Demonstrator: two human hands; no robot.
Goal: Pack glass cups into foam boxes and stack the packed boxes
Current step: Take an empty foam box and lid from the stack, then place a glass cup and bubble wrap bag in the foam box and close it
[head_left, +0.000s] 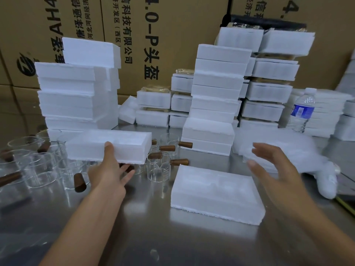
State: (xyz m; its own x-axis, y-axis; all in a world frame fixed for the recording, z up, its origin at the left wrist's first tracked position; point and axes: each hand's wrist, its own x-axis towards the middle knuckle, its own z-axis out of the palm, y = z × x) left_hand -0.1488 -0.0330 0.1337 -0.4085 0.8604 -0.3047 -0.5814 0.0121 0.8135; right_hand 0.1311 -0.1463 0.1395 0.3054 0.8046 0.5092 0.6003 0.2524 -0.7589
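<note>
— Cardboard cartons (172, 25) fill the wall at twelve o'clock, and white foam stacks (76, 93) stand before them on your steel table (144, 237). Where is your work?

— Your left hand (109, 173) grasps one foam box (109, 145) at ten o'clock, thumb on its near face, fingers beneath, lifted above the cups. A second foam box (217, 194) lies flat at two o'clock, close in front of you. Your right hand (272, 169) hovers just beyond it, fingers spread, gripping nothing.

— How will the foam handle?

— Light and stiff, I judge, but crumbly at the edges; the rims already look ragged. Hold it by the long sides, palm under, without pinching corners. Whether the lifted one holds a cup, you cannot tell from outside.

— And the glass cups (159, 166)?

— Those crowd the table at nine to eleven o'clock, clear, with brown wooden handles (179, 162) sticking out sideways. Fragile and probably slick; take each by the handle or round the body, never the rim.

— Anything else?

— A water bottle (303, 110) stands at two o'clock, far back, well apart from your hands.
</note>
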